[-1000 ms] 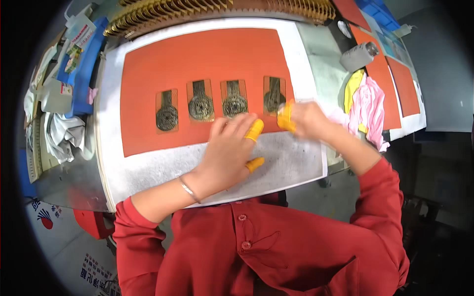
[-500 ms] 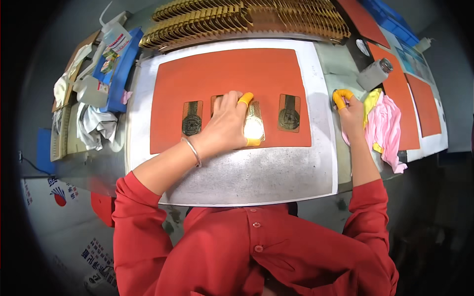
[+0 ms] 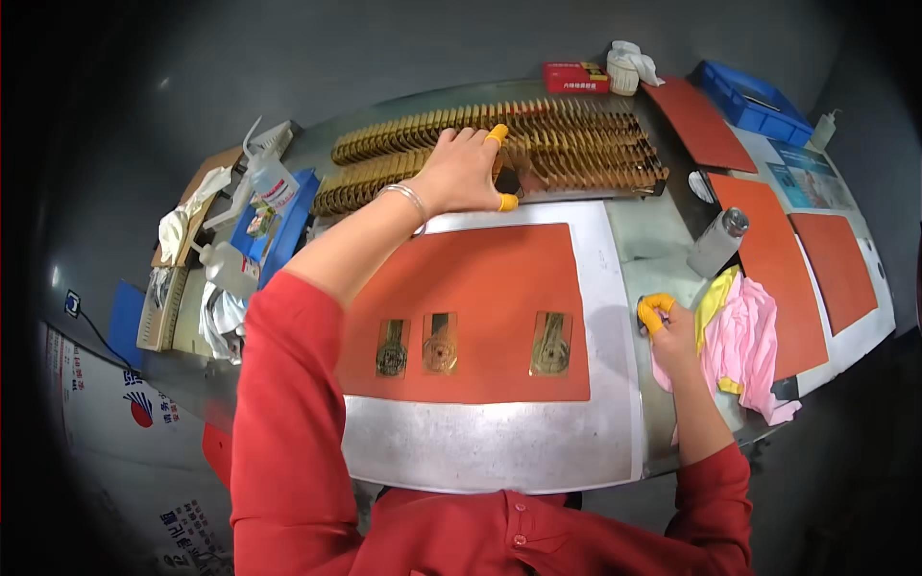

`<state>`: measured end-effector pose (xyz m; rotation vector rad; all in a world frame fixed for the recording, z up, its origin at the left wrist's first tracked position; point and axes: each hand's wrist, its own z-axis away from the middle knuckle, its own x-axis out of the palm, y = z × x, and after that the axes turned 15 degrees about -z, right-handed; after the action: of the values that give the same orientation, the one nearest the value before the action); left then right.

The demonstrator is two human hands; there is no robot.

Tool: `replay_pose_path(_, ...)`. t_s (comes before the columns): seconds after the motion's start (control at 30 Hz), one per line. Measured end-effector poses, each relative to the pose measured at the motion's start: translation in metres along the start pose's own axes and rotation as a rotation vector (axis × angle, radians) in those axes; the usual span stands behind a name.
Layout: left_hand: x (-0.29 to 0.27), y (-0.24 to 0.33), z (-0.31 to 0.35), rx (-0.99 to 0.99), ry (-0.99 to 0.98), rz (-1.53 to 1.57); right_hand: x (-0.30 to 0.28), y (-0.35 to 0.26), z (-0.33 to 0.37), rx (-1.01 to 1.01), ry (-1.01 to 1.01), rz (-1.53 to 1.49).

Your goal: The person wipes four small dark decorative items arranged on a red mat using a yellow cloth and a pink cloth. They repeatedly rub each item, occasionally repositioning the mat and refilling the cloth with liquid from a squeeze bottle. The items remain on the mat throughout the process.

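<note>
My left hand (image 3: 466, 173), yellow finger cots on its thumb and a fingertip, reaches to the slotted rack of upright gold plates (image 3: 403, 178). A thin gold metal plate appears held nearly edge-on between thumb and fingers, mostly hidden. Three gold plates with round emblems lie on the orange mat (image 3: 480, 278): a left plate (image 3: 392, 348), a middle plate (image 3: 440, 344) and, across a gap, a right plate (image 3: 550, 344). Beside the pink cloth (image 3: 744, 331), my right hand (image 3: 677, 336) is closed, fingers curled in yellow cots; a small dark thing shows at its fingertips.
A grey capped bottle (image 3: 715, 245) stands beyond my right hand, with a yellow cloth (image 3: 713, 302) nearby. Further orange sheets (image 3: 768, 269) lie at right, and a blue tray (image 3: 754, 101) behind them. At left, squeeze bottles (image 3: 272, 182) stand by a blue bin (image 3: 293, 226).
My left hand has gone from the orange mat forward to the rack. The shiny plate it was on is gone from the mat. The view has tilted up; my right hand stays closed beside the cloth.
</note>
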<state>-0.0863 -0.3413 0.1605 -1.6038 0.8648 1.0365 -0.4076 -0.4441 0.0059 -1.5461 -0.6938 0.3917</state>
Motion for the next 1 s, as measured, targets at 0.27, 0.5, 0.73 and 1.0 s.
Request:
replay_pose_path(0.27, 0.02, 0.007, -0.08, 0.049, -0.178, -0.051, -0.01, -0.008, -0.002, 0.074, -0.017, 0.019)
replay_pose_path(0.5, 0.037, 0.006, -0.101, 0.098, -0.167, 0.035, -0.015, 0.003, -0.001, 0.038, 0.009, 0.007)
replay_pose_path(0.73, -0.029, -0.006, -0.001, 0.175, -0.106, 0.367, -0.023, 0.002, 0.001, 0.061, 0.06, -0.061)
replay_pose_path(1.0, 0.049, -0.028, 0.23, 0.003, -0.315, 0.428, -0.011, -0.003, 0.001, 0.041, 0.085, 0.013)
